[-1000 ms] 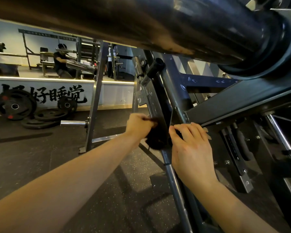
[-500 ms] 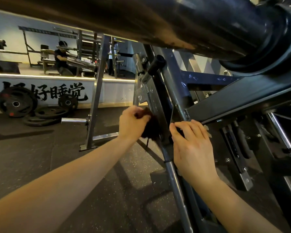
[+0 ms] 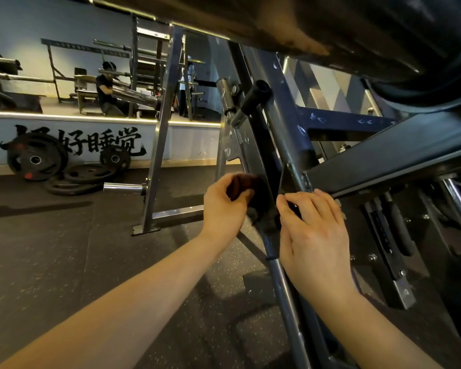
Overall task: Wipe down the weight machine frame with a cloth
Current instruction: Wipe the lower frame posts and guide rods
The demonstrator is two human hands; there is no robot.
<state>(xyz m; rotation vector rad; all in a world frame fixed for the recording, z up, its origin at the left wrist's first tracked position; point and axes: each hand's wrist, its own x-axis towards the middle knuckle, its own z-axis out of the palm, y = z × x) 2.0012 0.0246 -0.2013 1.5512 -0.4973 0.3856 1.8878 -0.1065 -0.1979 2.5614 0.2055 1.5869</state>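
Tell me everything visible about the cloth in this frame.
The cloth is small, dark brown to black, soft and bunched into a wad, so its full shape cannot be seen. The left hand grips it, thumb across its near side, and presses it against the slanted grey metal bar of the machine frame. Part of it is hidden behind that bar. The right hand rests on the frame just right of it.

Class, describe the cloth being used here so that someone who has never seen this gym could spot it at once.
Start at the slanted grey steel weight machine frame in mid-picture and follow it down to the two bare hands. The left hand grips a small, dark, bunched cloth against the frame. It is the only soft, crumpled thing among hard metal bars.
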